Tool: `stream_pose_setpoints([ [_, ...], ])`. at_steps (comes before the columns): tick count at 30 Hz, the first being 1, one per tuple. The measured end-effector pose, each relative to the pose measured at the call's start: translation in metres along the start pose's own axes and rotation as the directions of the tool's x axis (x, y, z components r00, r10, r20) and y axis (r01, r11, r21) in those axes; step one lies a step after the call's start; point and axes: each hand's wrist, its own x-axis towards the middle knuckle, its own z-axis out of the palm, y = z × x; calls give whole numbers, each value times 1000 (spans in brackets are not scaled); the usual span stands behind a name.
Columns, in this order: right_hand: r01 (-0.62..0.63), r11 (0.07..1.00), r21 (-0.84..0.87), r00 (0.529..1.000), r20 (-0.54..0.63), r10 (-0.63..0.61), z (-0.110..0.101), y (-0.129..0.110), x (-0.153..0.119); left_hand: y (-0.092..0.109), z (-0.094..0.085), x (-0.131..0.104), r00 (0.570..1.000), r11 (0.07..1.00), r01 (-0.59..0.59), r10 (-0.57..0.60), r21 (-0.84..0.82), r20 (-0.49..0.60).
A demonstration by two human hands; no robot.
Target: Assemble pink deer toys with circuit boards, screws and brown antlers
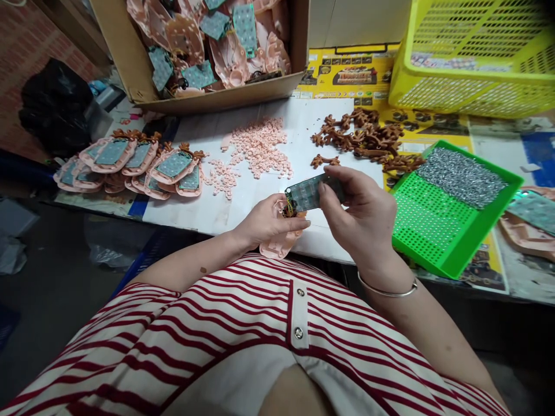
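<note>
My left hand (273, 219) is closed around a pink plastic shell (277, 245) at the front edge of the table. My right hand (364, 214) grips a green circuit board (303, 193) between thumb and fingers, tilted just above the shell. Thin wires (288, 209) run at the board's near end, by my left fingers. Small pink plastic parts (260, 144) lie heaped beyond my hands, and brown bone-shaped plastic pieces (368, 136) are piled to their right. Part of the shell is hidden by my left hand.
Pink shells with boards (173, 167) are stacked at left. A cardboard box (217, 95) of shells and boards stands behind. On the right are a green tray (427, 219) holding screws (462, 173), a yellow basket (472, 86) and another shell with a board (531, 222).
</note>
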Motion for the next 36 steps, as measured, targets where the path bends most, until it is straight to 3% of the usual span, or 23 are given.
stream_pose_setpoints([
  [5,0,999,-42,1000,9,1,-1,-4,0,-4,1,1,994,993,-36,47,115,-98],
  [10,8,998,-59,1000,-14,-9,-5,2,-2,-4,-5,0,991,994,17,-2,112,-137],
  [18,-67,998,16,998,23,67,-10,9,-8,-2,-16,2,988,982,141,-131,-125,87],
  [29,-51,994,95,996,81,43,-15,4,-9,6,-23,0,967,970,222,-206,-98,146],
  [32,-25,993,118,982,190,2,-27,7,-9,6,-25,0,976,977,198,-188,-81,111],
  [36,36,994,106,930,362,-73,-47,10,-6,7,-26,-1,979,982,185,-180,-48,98],
])
